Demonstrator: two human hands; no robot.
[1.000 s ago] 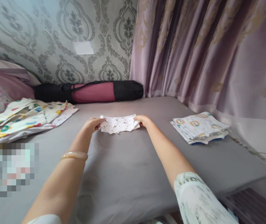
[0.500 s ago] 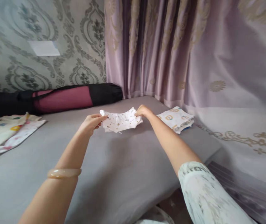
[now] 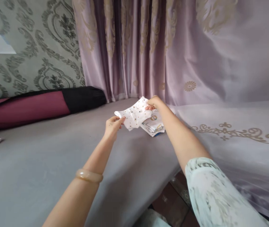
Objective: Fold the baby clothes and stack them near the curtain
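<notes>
Glossy cream bangle (image 3: 89, 176), pale patterned sleeve (image 3: 219, 192)

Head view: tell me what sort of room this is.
Most likely a bedroom: a broad, bed-like surface under a grey sheet, long lilac curtains with gold motifs beside it, and damask-patterned wallpaper behind.

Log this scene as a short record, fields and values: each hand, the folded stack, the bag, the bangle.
Left hand: pinching speckled white garment, left side
Right hand: holding its right side
Folded stack: on gray sheet, partly hidden behind garment; contact unclear
Bag: black and maroon, lying by wall
Bangle: on left forearm
</notes>
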